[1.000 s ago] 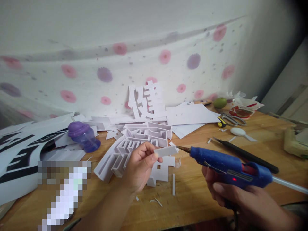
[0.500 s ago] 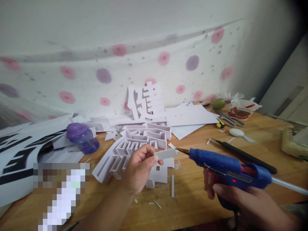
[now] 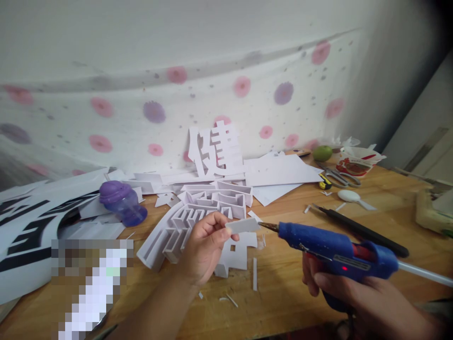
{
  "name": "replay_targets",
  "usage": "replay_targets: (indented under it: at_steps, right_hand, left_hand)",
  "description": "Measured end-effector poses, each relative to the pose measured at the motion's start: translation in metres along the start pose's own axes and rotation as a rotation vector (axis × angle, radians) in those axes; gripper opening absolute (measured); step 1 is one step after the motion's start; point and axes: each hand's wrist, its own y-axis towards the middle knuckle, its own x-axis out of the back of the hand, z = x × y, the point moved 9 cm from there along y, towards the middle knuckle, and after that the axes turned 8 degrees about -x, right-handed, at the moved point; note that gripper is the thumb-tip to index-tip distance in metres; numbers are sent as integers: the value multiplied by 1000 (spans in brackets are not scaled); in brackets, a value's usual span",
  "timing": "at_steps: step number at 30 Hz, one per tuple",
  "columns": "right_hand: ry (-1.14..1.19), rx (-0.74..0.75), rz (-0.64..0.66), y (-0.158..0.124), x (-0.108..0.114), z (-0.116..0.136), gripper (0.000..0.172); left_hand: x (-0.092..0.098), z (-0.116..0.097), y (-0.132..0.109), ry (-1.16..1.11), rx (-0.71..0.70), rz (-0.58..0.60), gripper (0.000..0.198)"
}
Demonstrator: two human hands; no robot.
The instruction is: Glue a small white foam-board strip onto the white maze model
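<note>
Between thumb and fingers, my left hand [image 3: 208,243] pinches one end of a small white foam board strip [image 3: 243,225]. My right hand [image 3: 348,290] is wrapped round the handle of a blue hot glue gun [image 3: 318,243], its red light lit and a clear glue stick [image 3: 424,273] poking out at the back. The metal nozzle is at the strip's right end; whether they touch I cannot tell. Behind my left hand lies a white character with raised side walls [image 3: 203,198], partly hidden by that hand. A flat cut-out character [image 3: 215,148] leans upright at the back.
A purple bottle [image 3: 122,203] stands left, beside printed sheets [image 3: 31,222]. White boards [image 3: 283,169] lie at the back. On the right are a black-handled knife [image 3: 364,229], a white spoon [image 3: 354,197], scissors [image 3: 341,179], a green fruit [image 3: 322,152] and a paper bowl [image 3: 359,163].
The strip and the glue gun nozzle have shifted very slightly at their meeting point. Both holds stay the same; the whole view has moved a little.
</note>
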Motion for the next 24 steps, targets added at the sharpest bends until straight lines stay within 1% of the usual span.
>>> replay_targets:
  at_steps: [3, 6, 8, 11, 13, 16, 19, 21, 24]
  right_hand:
    - [34, 34, -23, -2, -2, 2, 40]
    - [53, 70, -95, -5, -1, 6, 39]
    - [65, 58, -121, -6, -1, 7, 38]
    - [96, 48, -122, -7, -2, 7, 39]
    - [103, 40, -121, -8, -2, 8, 39]
    - [71, 42, -137, -9, -2, 13, 37]
    - [11, 124, -151, -12, -2, 25, 38]
    - [-56, 170, -128, -12, -3, 31, 37]
    - [-121, 186, -121, -11, -2, 33, 35]
  left_hand:
    - [1, 0, 0, -4, -4, -5, 18]
    - [1, -2, 1, 5, -7, -21, 18]
    - [1, -3, 1, 13, -15, -28, 17]
    - [0, -5, 1, 15, -31, -19, 14]
    - [-2, -5, 0, 19, -39, 2, 13]
    - [-9, -3, -2, 42, -20, 63, 13]
    - [-18, -2, -6, 44, -7, 117, 14]
    - [-19, -3, -7, 41, -20, 104, 15]
    - [-14, -3, -7, 15, -20, 32, 15]
